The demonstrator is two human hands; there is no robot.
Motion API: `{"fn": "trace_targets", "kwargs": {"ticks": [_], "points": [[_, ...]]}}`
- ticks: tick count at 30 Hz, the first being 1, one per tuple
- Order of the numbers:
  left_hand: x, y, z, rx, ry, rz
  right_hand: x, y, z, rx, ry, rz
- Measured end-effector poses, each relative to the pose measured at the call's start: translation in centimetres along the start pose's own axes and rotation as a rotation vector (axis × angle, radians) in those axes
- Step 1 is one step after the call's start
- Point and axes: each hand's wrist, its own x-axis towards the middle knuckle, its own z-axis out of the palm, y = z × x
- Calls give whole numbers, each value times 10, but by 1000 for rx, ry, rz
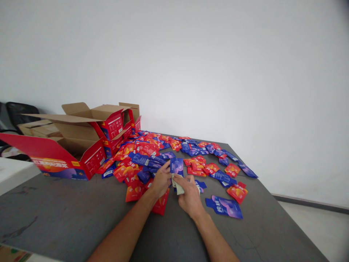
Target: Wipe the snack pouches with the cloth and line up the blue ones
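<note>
grey bench w/ open red cardboard boxes at back left. big scatter of red + blue sachets across the middle, one blue sachet lying apart near the right side. both hands close together at the heap's near edge: left hand + right hand each pinch a blue pouch, held upright just above the bench.

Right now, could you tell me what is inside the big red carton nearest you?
The red carton lies open with its flaps spread. Only bare brown cardboard inner walls show; its front wall hides the bottom, so any contents there cannot be seen.
</note>
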Motion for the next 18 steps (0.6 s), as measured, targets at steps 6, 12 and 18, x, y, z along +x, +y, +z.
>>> {"fn": "trace_targets", "kwargs": {"ticks": [6, 12, 18], "points": [[6, -3, -8, -21, 210, 28, -1, 0, 0, 64, -57, 9], [10, -1, -11, 148, 292, 57, 1, -4, -6, 177, 78, 154], [5, -2, -3, 152, 241, 5, 5, -7, -9, 254, 184, 225]]}}
